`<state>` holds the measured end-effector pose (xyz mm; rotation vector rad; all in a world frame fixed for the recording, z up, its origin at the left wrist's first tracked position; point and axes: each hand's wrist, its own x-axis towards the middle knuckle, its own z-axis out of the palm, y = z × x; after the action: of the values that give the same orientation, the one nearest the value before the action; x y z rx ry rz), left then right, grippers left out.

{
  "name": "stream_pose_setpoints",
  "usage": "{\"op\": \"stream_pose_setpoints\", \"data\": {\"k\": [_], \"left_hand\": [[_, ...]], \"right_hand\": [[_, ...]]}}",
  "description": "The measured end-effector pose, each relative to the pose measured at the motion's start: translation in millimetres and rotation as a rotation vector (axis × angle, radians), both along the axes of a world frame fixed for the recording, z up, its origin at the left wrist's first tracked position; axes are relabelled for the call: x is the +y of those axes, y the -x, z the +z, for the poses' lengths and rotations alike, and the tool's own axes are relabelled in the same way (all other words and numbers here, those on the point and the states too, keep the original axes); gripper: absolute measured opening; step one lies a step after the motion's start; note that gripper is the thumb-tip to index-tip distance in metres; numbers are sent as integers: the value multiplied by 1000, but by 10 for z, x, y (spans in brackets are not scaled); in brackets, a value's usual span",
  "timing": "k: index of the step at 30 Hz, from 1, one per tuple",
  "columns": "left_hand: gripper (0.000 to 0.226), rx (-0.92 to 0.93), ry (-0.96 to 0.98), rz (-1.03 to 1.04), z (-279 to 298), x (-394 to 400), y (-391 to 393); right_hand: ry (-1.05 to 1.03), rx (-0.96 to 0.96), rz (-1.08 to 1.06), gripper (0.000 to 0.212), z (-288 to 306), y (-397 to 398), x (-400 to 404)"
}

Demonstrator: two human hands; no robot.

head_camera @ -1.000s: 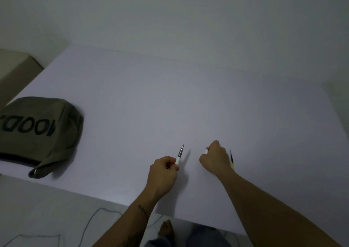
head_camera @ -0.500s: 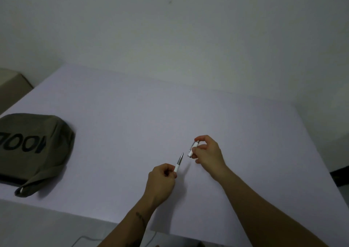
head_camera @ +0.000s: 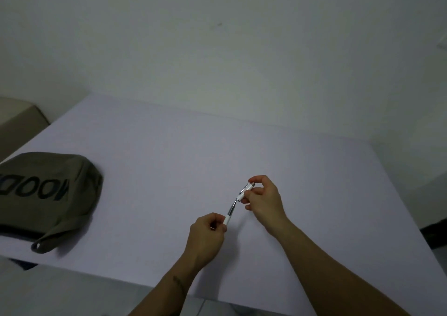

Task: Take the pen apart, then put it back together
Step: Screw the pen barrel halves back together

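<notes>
The pen's lower half (head_camera: pixel 229 215) is pinched in the left hand (head_camera: pixel 208 233); the right hand (head_camera: pixel 262 199) grasps the upper half (head_camera: pixel 245 191) against its tip. Green bag (head_camera: pixel 48 194) lies apart.

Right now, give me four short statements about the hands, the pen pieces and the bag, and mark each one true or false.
1. The left hand grips the pen's lower half, its metal end pointing up toward the other piece. True.
2. The right hand is empty. False: it pinches the white upper barrel.
3. The olive bag lies on the table, left of both hands. True.
4. Both pen pieces lie flat on the table. False: each is held in a hand.
</notes>
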<state>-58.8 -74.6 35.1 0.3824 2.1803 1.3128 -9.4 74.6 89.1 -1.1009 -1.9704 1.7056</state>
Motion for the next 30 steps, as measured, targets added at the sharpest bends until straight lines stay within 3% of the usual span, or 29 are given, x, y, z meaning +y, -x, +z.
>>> {"op": "stream_pose_setpoints", "data": {"k": [12,30], "left_hand": [[18,7,-57,9,87,-28,31],[23,20,-70,166,272,40,135]], "right_hand": [[59,-109,164,24,38,-11,-96],[48,-77,130,16,146,56,-50]]}}
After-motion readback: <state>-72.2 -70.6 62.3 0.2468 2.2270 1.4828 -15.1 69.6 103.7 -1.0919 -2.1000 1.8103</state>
